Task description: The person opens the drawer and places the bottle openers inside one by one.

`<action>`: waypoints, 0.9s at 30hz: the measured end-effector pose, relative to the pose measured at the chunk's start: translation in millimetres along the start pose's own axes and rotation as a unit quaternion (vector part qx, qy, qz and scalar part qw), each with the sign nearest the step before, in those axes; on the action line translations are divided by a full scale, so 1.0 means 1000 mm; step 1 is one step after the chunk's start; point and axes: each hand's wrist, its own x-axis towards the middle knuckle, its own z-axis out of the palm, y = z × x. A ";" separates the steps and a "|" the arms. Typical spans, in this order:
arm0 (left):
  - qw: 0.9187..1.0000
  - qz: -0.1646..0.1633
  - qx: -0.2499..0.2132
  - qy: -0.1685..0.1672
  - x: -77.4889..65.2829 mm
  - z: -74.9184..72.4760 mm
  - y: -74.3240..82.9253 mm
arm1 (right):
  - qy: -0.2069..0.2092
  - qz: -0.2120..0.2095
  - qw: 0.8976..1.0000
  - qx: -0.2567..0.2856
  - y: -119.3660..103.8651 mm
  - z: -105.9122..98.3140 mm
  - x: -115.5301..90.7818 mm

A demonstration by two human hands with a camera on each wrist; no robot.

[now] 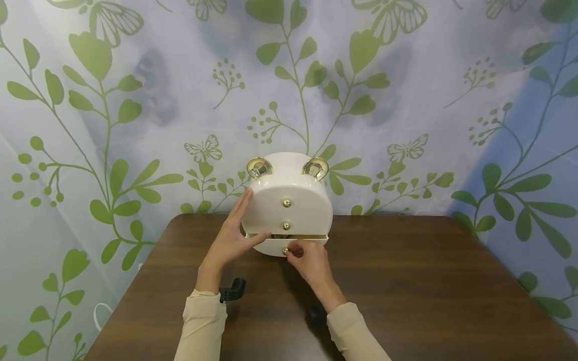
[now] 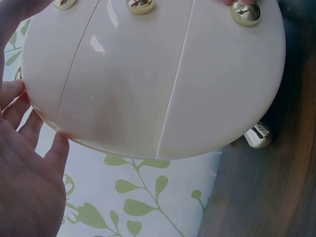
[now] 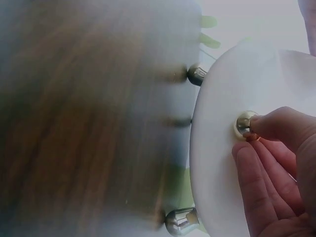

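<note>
A rounded white drawer box (image 1: 289,188) with gold ear shapes and gold knobs stands on the table. Its bottom drawer (image 1: 266,246) is pulled slightly out, and something dark shows in the gap. My right hand (image 1: 311,260) pinches the lowest gold knob (image 3: 243,124) between thumb and fingers. With fingers extended, my left hand (image 1: 230,238) touches the left side of the box; in the left wrist view its fingertips (image 2: 60,140) lie at the curved edge of the front. The upper knob (image 1: 286,203) and middle knob (image 1: 286,225) are untouched.
Gold feet (image 3: 181,221) hold the box above the brown wooden table (image 1: 406,286). Close behind it hangs a pale cloth (image 1: 180,100) printed with green leaves and butterflies. A black wrist mount (image 1: 233,290) sits by the left sleeve.
</note>
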 end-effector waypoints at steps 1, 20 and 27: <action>1.000 0.000 0.000 0.000 0.000 0.000 0.000 | 0.000 0.003 1.000 -0.001 0.000 0.001 0.000; 1.000 0.006 0.007 0.000 0.002 0.000 0.000 | -0.014 0.016 1.000 -0.013 -0.003 0.003 0.010; 0.999 0.021 0.025 0.002 0.001 -0.003 0.000 | -0.009 0.016 1.000 -0.015 -0.004 0.001 0.008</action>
